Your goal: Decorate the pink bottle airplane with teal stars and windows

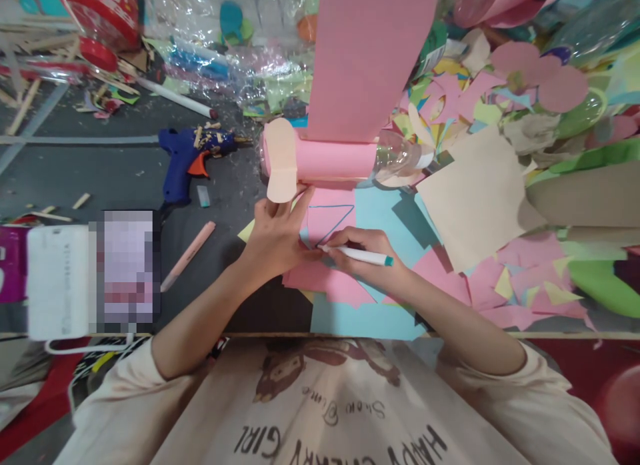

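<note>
My right hand (367,251) grips a white marker (363,255) with a teal end, its tip on a piece of pink paper (330,218). Blue-green lines forming an angular shape run across that paper. Pressed on the sheet's left side is my left hand (277,235), its fingers spread and holding nothing. Just beyond lies a plastic bottle (397,153) on its side, wrapped in pink paper (335,159). A peach paper piece with rounded ends (283,161) rests over the bottle's left end. Light blue paper (383,218) lies under the pink sheets.
To the left are a blue glue gun (183,161), a peach marker (189,255), a phone (129,265) and a white power bank (59,281). A tall pink sheet (367,58) rises behind the bottle. Paper scraps (530,278) and a beige sheet (475,195) cover the right.
</note>
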The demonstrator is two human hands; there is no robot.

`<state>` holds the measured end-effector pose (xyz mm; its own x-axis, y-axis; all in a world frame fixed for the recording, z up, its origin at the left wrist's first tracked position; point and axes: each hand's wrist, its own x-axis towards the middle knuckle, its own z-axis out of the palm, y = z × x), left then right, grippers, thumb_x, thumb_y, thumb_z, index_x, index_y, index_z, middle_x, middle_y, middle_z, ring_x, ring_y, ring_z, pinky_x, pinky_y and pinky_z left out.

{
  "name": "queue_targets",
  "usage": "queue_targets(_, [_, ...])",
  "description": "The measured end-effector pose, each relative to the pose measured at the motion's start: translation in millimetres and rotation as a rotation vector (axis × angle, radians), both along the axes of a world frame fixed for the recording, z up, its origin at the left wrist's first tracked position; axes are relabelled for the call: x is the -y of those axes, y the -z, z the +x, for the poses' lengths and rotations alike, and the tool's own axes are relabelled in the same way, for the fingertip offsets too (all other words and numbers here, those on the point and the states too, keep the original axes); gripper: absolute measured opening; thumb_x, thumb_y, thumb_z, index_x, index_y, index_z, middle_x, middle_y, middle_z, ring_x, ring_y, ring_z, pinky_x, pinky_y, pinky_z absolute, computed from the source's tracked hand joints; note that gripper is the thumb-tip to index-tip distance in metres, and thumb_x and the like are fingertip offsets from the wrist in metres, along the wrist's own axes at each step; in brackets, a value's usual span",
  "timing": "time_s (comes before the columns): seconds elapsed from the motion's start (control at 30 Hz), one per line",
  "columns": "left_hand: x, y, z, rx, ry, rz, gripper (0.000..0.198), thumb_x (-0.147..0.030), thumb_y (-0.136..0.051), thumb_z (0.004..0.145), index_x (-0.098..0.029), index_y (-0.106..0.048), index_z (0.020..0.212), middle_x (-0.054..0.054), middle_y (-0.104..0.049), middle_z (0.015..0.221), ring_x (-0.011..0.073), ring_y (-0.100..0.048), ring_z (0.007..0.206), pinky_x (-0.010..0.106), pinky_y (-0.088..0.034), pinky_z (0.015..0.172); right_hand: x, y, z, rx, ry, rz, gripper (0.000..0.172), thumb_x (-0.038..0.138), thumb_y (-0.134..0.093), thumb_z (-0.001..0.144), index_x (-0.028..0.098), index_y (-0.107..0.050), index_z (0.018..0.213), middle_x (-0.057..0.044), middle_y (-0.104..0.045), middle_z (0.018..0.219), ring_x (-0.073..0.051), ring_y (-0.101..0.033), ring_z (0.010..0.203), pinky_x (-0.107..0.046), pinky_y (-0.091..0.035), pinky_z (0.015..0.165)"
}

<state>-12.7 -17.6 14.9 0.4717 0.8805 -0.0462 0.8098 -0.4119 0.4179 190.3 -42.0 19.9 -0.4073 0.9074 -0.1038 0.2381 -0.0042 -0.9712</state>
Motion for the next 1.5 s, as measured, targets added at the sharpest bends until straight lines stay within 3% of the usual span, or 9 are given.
queue_targets(0.13, [-0.8, 0.3, -0.2, -0.005, 0.001, -0.013, 0.098, -0.057, -0.071, 0.077, -0.011, -0.030, 0.152, 0.025, -0.044, 0.152, 0.0413, -0.044, 0.137, 0.051, -0.032, 0.107, -0.9, -0.4, -0.9, -0.042, 0.035, -0.032, 0.016, 0.031, -0.068, 0.086, 0.019, -0.071, 0.077, -0.002, -0.073, 0.071, -0.012, -0.063, 0.060, -0.024, -0.048, 0.054])
queue_targets(0.37, [0.0, 2.3, -0.6, 0.011, -0.002, 0.038, 0.091, -0.062, -0.064, 0.082, -0.011, -0.034, 0.151, 0.026, -0.049, 0.149, 0.0394, -0.044, 0.140, 0.050, -0.031, 0.108, -25.3, -5.8, 13.9, -0.077, 0.293, 0.075, 0.015, 0.037, -0.074, 0.081, 0.023, -0.071, 0.079, -0.001, -0.073, 0.075, -0.015, -0.068, 0.067, -0.028, -0.055, 0.060])
queue_targets(0.5, [0.6, 2.0, -0.6, -0.001, 0.012, 0.055, 0.094, -0.063, -0.066, 0.081, -0.007, -0.034, 0.150, 0.027, -0.049, 0.147, 0.0415, -0.046, 0.138, 0.051, -0.031, 0.108, -40.9, -0.6, 21.8, -0.097, 0.252, 0.177, 0.016, 0.038, -0.072, 0.085, 0.024, -0.075, 0.092, -0.003, -0.076, 0.090, -0.019, -0.073, 0.086, -0.034, -0.059, 0.079])
queue_targets(0.6, [0.4, 1.7, -0.6, -0.018, 0.013, 0.062, 0.094, -0.065, -0.064, 0.082, -0.007, -0.034, 0.150, 0.027, -0.050, 0.147, 0.0406, -0.046, 0.138, 0.051, -0.032, 0.108, -42.8, 4.6, 22.0, -0.116, 0.244, 0.195, 0.018, 0.037, -0.067, 0.090, 0.023, -0.075, 0.099, -0.005, -0.078, 0.096, -0.021, -0.074, 0.094, -0.037, -0.059, 0.083])
queue_targets(0.7, [0.1, 1.2, -0.5, -0.023, 0.019, 0.059, 0.094, -0.066, -0.062, 0.083, -0.007, -0.034, 0.150, 0.028, -0.049, 0.147, 0.0401, -0.044, 0.139, 0.052, -0.031, 0.108, -40.1, 7.9, 20.4, -0.137, 0.254, 0.171, 0.018, 0.034, -0.069, 0.089, 0.023, -0.073, 0.103, -0.004, -0.077, 0.102, -0.019, -0.074, 0.091, -0.035, -0.060, 0.081])
queue_targets(1.27, [0.0, 0.2, 0.0, -0.013, 0.020, 0.047, 0.097, -0.074, -0.054, 0.084, -0.007, -0.033, 0.151, 0.028, -0.048, 0.148, 0.0402, -0.044, 0.140, 0.051, -0.031, 0.109, -38.9, 6.1, 17.8, -0.055, 0.288, 0.235, 0.013, 0.032, -0.068, 0.089, 0.022, -0.072, 0.096, -0.003, -0.076, 0.092, -0.018, -0.072, 0.086, -0.033, -0.057, 0.078])
queue_targets(1.5, [0.2, -1.8, 0.9, -0.027, 0.016, 0.047, 0.097, -0.071, -0.060, 0.083, -0.006, -0.033, 0.150, 0.028, -0.049, 0.147, 0.0405, -0.044, 0.140, 0.051, -0.032, 0.108, -38.7, 4.6, 17.9, -0.088, 0.269, 0.191, 0.012, 0.029, -0.067, 0.089, 0.021, -0.072, 0.097, -0.003, -0.076, 0.090, -0.017, -0.073, 0.081, -0.031, -0.058, 0.074])
